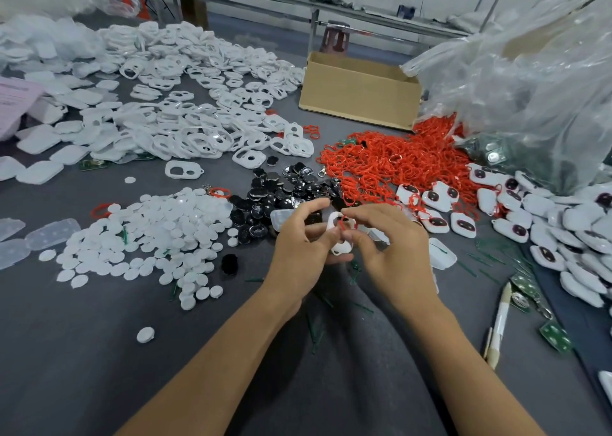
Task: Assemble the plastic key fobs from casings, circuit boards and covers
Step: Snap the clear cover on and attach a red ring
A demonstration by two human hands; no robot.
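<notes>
Left hand grip and right hand grip both pinching white casing, cardboard box contents hidden

Assembly workshop, small-factory type. Grey-covered bench heaped with bulk parts in loose piles: white casings, round white covers, red loops. Open cardboard box and clear plastic bags alongside. Metal-framed line behind.

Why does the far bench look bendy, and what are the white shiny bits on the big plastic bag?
Head view: the wide-angle lens bends the far bench; white patches on the plastic bag are glare; the left hand and right hand holding the white casing look slightly soft.
</notes>
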